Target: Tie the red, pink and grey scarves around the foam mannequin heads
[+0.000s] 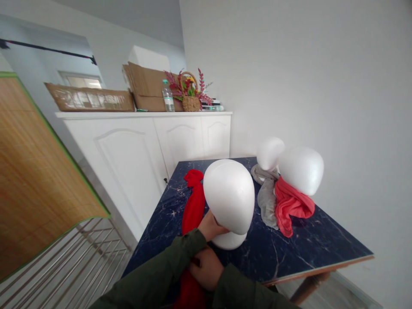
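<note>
A white foam mannequin head [230, 195] stands near the front of a dark blue marbled table [309, 244]. My left hand [210, 226] reaches under its back and grips its neck; the fingers are mostly hidden. A red scarf [194, 206] lies on the table to the left of this head and runs down toward me. My right hand [206, 271] is closed on the scarf's lower part, just below my left wrist. Both arms wear dark green sleeves.
Two more foam heads stand at the table's far right, one [269, 152] with a grey scarf [267, 199], one [301, 169] with a coral scarf [291, 206]. A white cabinet [144, 146] behind holds cardboard boxes, a water bottle [168, 96] and a flower basket [191, 98]. A metal rack [74, 262] stands at left.
</note>
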`<action>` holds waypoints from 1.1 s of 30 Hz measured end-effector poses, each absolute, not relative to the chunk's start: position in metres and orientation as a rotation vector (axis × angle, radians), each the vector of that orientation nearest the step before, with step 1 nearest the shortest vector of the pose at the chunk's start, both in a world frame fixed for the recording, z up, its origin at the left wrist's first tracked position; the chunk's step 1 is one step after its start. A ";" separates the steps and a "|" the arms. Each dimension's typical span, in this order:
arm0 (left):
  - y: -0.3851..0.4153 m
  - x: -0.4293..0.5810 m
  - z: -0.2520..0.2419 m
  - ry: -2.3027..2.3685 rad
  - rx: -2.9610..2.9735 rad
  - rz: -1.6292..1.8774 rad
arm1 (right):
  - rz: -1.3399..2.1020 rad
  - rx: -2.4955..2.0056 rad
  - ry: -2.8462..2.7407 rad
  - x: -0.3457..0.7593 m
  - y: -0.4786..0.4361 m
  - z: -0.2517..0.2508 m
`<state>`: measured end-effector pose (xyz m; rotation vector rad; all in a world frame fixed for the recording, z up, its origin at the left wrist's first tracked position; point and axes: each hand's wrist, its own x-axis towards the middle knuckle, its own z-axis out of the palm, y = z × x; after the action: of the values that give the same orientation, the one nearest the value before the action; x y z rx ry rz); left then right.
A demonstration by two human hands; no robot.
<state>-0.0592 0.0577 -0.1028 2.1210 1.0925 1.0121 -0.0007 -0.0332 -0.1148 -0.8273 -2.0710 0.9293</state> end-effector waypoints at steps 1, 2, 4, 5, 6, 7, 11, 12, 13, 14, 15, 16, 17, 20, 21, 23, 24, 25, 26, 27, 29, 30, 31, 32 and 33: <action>0.057 -0.059 -0.102 1.110 2.115 1.045 | 0.931 -0.838 -2.070 -0.001 -0.034 -0.114; 0.057 -0.062 -0.102 1.126 2.117 1.072 | 0.938 -0.847 -2.069 -0.001 -0.034 -0.113; 0.061 -0.073 -0.099 1.176 2.107 1.115 | 0.965 -0.850 -2.073 -0.001 -0.034 -0.114; 0.065 -0.082 -0.096 1.212 2.092 1.135 | 0.982 -0.859 -2.079 -0.001 -0.033 -0.116; 0.070 -0.093 -0.092 1.256 2.073 1.157 | 0.997 -0.884 -2.085 -0.001 -0.033 -0.118; 0.077 -0.106 -0.088 1.315 2.050 1.189 | 1.006 -0.921 -2.089 -0.001 -0.032 -0.121; 0.113 -0.172 -0.068 1.658 1.946 1.300 | 1.019 -1.044 -2.087 -0.002 -0.030 -0.129; 0.123 -0.189 -0.063 1.731 1.910 1.309 | 1.025 -1.044 -2.085 -0.002 -0.030 -0.130; 0.131 -0.205 -0.060 1.797 1.866 1.316 | 1.034 -1.043 -2.083 -0.001 -0.030 -0.131; 0.139 -0.220 -0.058 1.856 1.821 1.313 | 1.044 -1.047 -2.077 -0.001 -0.030 -0.131; 0.146 -0.233 -0.057 1.905 1.780 1.309 | 1.051 -1.057 -2.067 -0.001 -0.030 -0.132; 0.152 -0.244 -0.057 1.945 1.747 1.303 | 1.057 -1.068 -2.057 -0.001 -0.030 -0.132; 0.157 -0.253 -0.058 1.971 1.727 1.296 | 1.060 -1.075 -2.049 -0.001 -0.031 -0.132; 0.170 -0.267 -0.067 1.992 1.722 1.281 | 1.066 -1.069 -2.034 -0.002 -0.031 -0.133; 0.174 -0.269 -0.071 1.996 1.723 1.278 | 1.067 -1.065 -2.034 -0.002 -0.030 -0.134; 0.182 -0.272 -0.081 2.010 1.731 1.269 | 1.065 -1.076 -2.032 -0.003 -0.029 -0.135; 0.186 -0.274 -0.086 2.020 1.740 1.260 | 1.062 -1.078 -2.039 -0.003 -0.029 -0.135; 0.191 -0.275 -0.091 2.032 1.752 1.247 | 1.059 -1.075 -2.050 -0.003 -0.028 -0.135; 0.194 -0.277 -0.096 2.049 1.766 1.229 | 1.056 -1.066 -2.063 -0.003 -0.027 -0.136; 0.198 -0.279 -0.100 2.072 1.778 1.207 | 1.056 -1.056 -2.076 -0.003 -0.026 -0.136; 0.204 -0.284 -0.109 2.119 1.801 1.163 | 1.061 -1.037 -2.100 -0.003 -0.025 -0.136; 0.205 -0.287 -0.113 2.131 1.819 1.149 | 1.065 -1.034 -2.103 -0.003 -0.025 -0.136; 0.207 -0.289 -0.117 2.130 1.837 1.144 | 1.069 -1.034 -2.101 -0.003 -0.025 -0.136; 0.208 -0.291 -0.121 2.123 1.852 1.146 | 1.071 -1.036 -2.094 -0.003 -0.026 -0.136; 0.209 -0.292 -0.124 2.114 1.862 1.147 | 1.070 -1.041 -2.081 -0.003 -0.026 -0.136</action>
<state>-0.2925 0.2090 -0.1242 1.8621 2.1145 1.1473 -0.0032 -0.0260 -0.1363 -1.0406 -2.0806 1.0698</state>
